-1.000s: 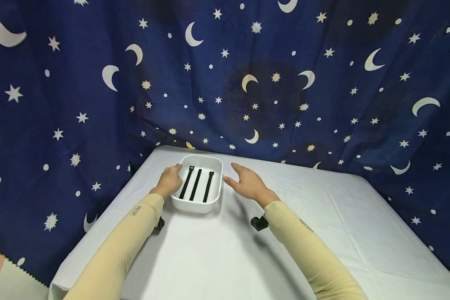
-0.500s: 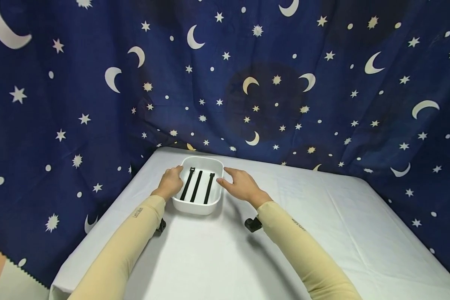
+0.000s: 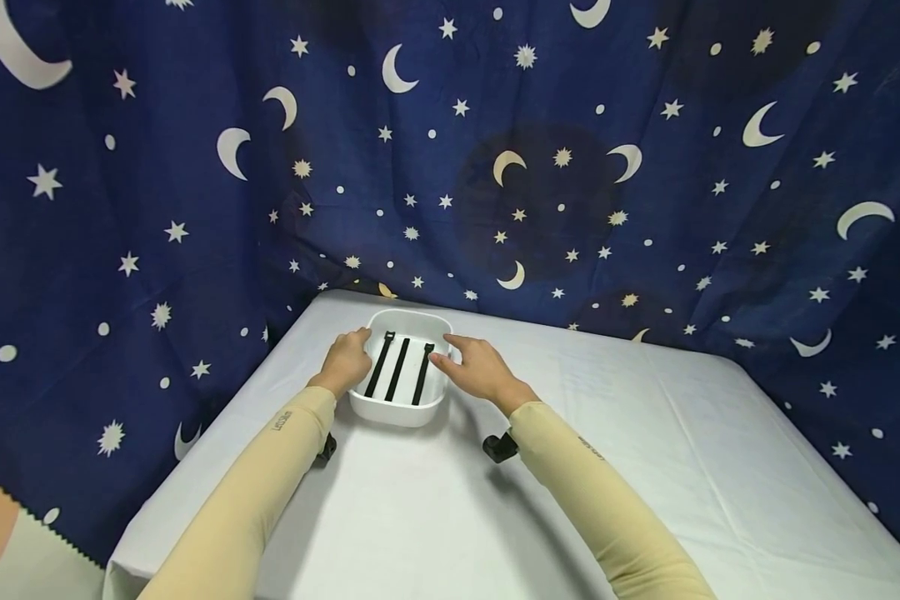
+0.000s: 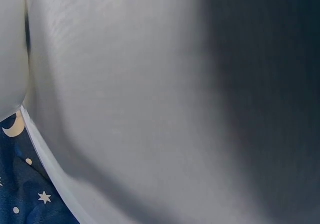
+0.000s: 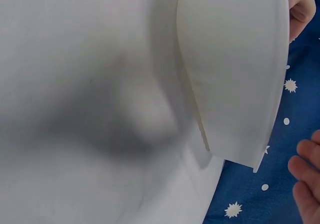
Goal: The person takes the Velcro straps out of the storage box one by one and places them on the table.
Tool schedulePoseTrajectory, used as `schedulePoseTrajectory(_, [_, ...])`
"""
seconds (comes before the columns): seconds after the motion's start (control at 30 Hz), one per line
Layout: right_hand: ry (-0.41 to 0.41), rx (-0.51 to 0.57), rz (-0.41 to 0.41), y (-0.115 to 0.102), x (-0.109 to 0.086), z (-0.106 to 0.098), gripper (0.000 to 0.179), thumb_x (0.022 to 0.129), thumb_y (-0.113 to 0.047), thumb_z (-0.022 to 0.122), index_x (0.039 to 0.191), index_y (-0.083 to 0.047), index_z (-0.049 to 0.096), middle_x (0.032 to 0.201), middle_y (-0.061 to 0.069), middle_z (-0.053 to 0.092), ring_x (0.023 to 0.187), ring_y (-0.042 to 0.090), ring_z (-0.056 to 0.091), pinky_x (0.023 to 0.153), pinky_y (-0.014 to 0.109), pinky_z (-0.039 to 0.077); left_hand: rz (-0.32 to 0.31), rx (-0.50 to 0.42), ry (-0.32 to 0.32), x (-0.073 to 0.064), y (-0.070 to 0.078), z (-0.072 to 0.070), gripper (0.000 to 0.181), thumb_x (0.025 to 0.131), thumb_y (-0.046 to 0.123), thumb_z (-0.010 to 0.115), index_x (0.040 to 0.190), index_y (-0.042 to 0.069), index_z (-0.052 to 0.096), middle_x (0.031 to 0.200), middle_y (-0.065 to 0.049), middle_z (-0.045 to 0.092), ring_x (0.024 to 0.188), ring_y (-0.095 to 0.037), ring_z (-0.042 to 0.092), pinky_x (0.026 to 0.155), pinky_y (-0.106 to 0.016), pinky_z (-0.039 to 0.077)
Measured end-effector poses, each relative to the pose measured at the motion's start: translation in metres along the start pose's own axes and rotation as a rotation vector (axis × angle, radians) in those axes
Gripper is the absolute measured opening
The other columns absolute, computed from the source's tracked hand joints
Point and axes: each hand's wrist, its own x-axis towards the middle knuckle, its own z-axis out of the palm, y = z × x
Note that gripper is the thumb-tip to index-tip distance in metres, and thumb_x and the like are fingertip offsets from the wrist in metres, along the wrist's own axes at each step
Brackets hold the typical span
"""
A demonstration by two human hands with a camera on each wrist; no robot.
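Observation:
A white rectangular basin (image 3: 395,414) with rounded corners stands at the far left of the table. Three thin black straps (image 3: 397,369) lie side by side in it, two with a small buckle-like end at the top. At its left rim, my left hand (image 3: 345,362) holds the basin, fingers partly hidden. My right hand (image 3: 480,367) is at the right rim, thumb and fingers spread apart, the thumb overlapping the rim in the head view. In the right wrist view, loosely bent fingers (image 5: 307,174) show beside the basin wall (image 5: 230,78) with a gap between.
A white cloth covers the table (image 3: 607,467). Behind it hangs a dark blue curtain (image 3: 555,108) with moons and stars, close to the back edge. Black wrist mounts (image 3: 500,447) jut out under the sleeves.
My right hand has moved left to the basin's right rim, its thumb now overlapping the rim. The left hand stays at the left rim. The head view has shifted slightly.

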Motion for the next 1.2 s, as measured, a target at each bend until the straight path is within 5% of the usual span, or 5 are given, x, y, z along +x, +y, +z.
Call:
schedulePoseTrajectory(0.6, [-0.022,0.02,0.019,-0.012,0.006,0.01,0.066,0.097,-0.052,0.055,0.143,-0.005,0.054,0.139,0.014,0.063,0.133,0.032,0.056,0.115,0.044,0.043,-0.003,0.103,0.002,0.0,0.0,0.002,0.055,0.091,-0.004,0.041,0.145,-0.001,0.049,0.153,-0.02,0.045,0.137,-0.041,0.049,0.114,-0.051,0.042])
schedulePoseTrajectory(0.87, [-0.024,0.009,-0.006,-0.014,0.01,0.016,0.058,0.095,-0.038,0.065,0.14,-0.002,0.056,0.125,0.017,0.07,0.125,0.034,0.061,0.112,0.045,0.047,-0.013,0.108,0.0,0.0,0.002,0.0,0.055,0.091,-0.003,0.042,0.146,0.0,0.049,0.153,-0.019,0.045,0.136,-0.04,0.05,0.113,-0.051,0.044])
schedulePoseTrajectory(1.2, [-0.018,0.043,-0.011,-0.02,0.013,0.022,0.054,0.093,-0.032,0.07,0.136,-0.001,0.06,0.129,0.017,0.068,0.123,0.034,0.063,0.108,0.044,0.05,-0.015,0.121,-0.012,0.0,0.002,0.001,0.054,0.092,-0.003,0.042,0.146,0.0,0.049,0.154,-0.018,0.043,0.138,-0.039,0.048,0.115,-0.051,0.042])
